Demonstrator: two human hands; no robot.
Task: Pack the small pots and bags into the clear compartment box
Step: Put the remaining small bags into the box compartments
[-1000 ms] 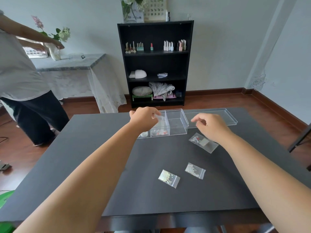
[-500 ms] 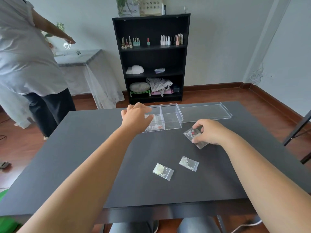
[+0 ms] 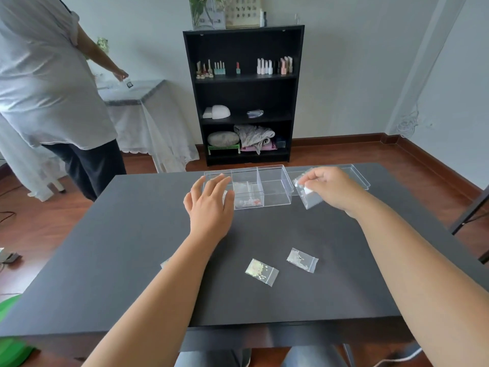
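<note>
Lifted off the table, the zip bag (image 3: pixel 307 193) hangs pinched in the right hand (image 3: pixel 332 190); the left hand (image 3: pixel 210 205) rests open. Carry it toward nine o'clock, dropping it flat into the compartment box (image 3: pixel 274 186).

Black table (image 3: pixel 148 260), clear box (image 3: pixel 275 186) (red bits inside)

We see a matt, smooth dark table (image 3: pixel 132 247), a glossy clear plastic compartment box (image 3: pixel 274 186), thin shiny plastic bags (image 3: pixel 261 271), polished reddish wood flooring (image 3: pixel 344 154), and a sheer lace cloth (image 3: pixel 158 133) draping the side table.
</note>
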